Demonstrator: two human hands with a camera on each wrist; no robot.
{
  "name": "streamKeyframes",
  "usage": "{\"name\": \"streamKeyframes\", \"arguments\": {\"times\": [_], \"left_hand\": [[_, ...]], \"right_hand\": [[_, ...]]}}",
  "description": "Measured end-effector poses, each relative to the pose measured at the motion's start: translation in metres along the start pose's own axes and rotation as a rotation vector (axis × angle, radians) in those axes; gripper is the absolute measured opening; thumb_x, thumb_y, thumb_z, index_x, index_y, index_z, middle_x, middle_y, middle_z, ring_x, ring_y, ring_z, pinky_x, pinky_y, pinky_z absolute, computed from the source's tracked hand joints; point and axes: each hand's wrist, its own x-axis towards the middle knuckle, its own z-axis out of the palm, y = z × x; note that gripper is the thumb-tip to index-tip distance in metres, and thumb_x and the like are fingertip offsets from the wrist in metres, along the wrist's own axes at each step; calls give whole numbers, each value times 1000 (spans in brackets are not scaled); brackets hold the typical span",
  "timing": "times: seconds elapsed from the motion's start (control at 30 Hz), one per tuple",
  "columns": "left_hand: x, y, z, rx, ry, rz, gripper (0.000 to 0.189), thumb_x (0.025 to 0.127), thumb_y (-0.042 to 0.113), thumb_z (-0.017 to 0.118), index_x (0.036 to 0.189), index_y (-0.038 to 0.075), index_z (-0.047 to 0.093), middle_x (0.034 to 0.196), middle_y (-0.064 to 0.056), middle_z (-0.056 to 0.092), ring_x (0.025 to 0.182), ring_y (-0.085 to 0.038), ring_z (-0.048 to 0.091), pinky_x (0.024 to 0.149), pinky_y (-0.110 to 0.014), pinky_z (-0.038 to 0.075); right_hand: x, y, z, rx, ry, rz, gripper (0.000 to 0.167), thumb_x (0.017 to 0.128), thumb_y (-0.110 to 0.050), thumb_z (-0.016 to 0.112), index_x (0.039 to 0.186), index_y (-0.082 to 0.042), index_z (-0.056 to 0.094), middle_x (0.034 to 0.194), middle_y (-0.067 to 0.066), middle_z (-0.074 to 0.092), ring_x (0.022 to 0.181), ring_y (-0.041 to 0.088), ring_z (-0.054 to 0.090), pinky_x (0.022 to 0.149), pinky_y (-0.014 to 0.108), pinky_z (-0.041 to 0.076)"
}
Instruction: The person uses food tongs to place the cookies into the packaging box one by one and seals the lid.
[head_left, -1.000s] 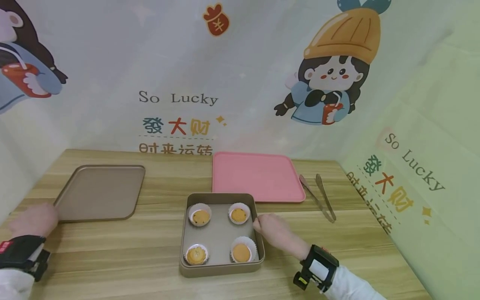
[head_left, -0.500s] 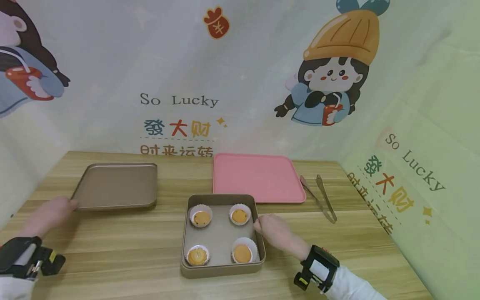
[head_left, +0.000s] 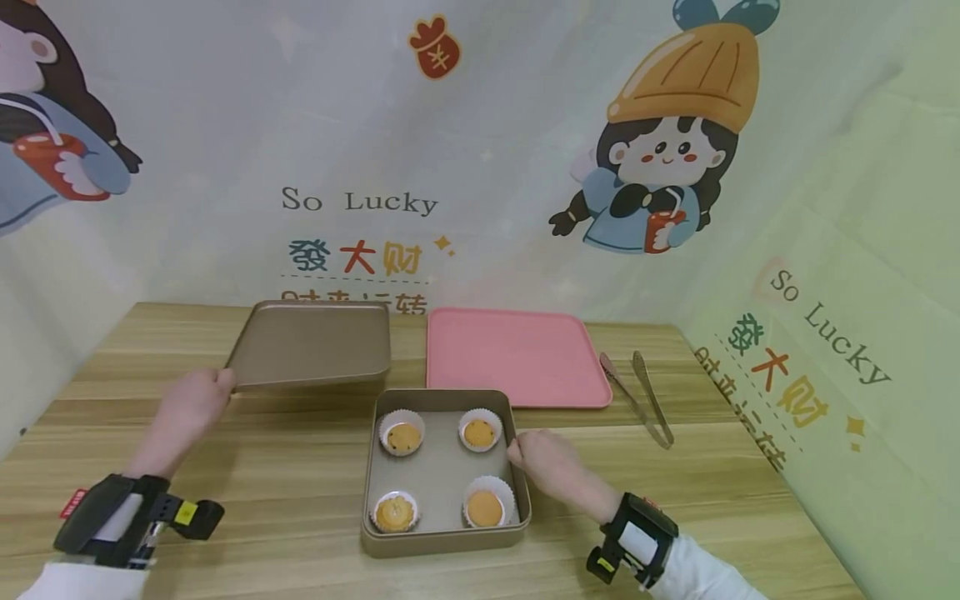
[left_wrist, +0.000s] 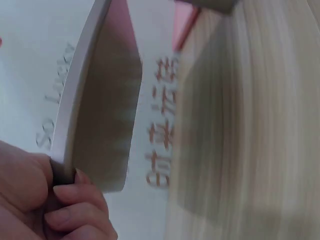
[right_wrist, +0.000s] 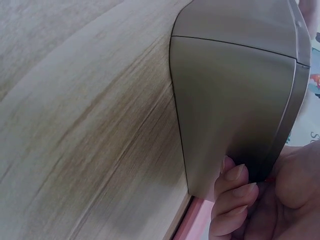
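Observation:
My left hand (head_left: 187, 412) grips the near left corner of a shallow grey-brown lid or flat tray (head_left: 315, 343). The left wrist view shows curled fingers under the edge of this lid (left_wrist: 102, 110), which is off the table. A deep grey-brown baking pan (head_left: 438, 546) stands on the table, holding several small round pastries in white paper cups, among them a pastry (head_left: 395, 512) at its near left. My right hand (head_left: 551, 462) holds the pan's right rim. In the right wrist view, fingers (right_wrist: 232, 197) curl against the outer wall of the pan (right_wrist: 230, 95).
A pink tray (head_left: 517, 358) lies behind the pan. Metal tongs (head_left: 645, 400) rest spread to the right of the pink tray. The wooden table (head_left: 285, 517) meets a printed cloth backdrop (head_left: 495, 150) at the back and right.
My left hand has lifted the lid and carried it right and away toward the back, so it is beside the pink tray in the head view. My right hand and the pan stay put.

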Motion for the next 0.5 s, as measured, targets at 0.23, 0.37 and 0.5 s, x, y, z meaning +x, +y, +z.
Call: {"name": "streamKeyframes", "arguments": {"times": [0.23,0.37,0.5], "left_hand": [[-9,63,32,-45,86,75,41,106,12,29,66,10,38,64,-2,37,59,-19,38,55,-32,30],[-14,90,50,-69,117,111,40,106,10,33,66,11,35,64,-1,34,59,-18,35,54,-31,29],[-16,109,61,-107,126,91,42,107,11,34,64,13,33,63,0,32,59,-17,33,55,-30,28]], "right_hand": [[-1,0,1,27,27,28,38,92,-2,52,62,-15,32,63,-7,25,59,13,33,48,32,36],[0,-2,0,42,22,60,39,92,-4,52,61,-16,32,62,-7,25,59,12,33,48,29,33],[1,-3,-1,60,-1,71,40,94,-4,51,62,-16,31,62,-7,23,58,12,32,50,26,28]]}}
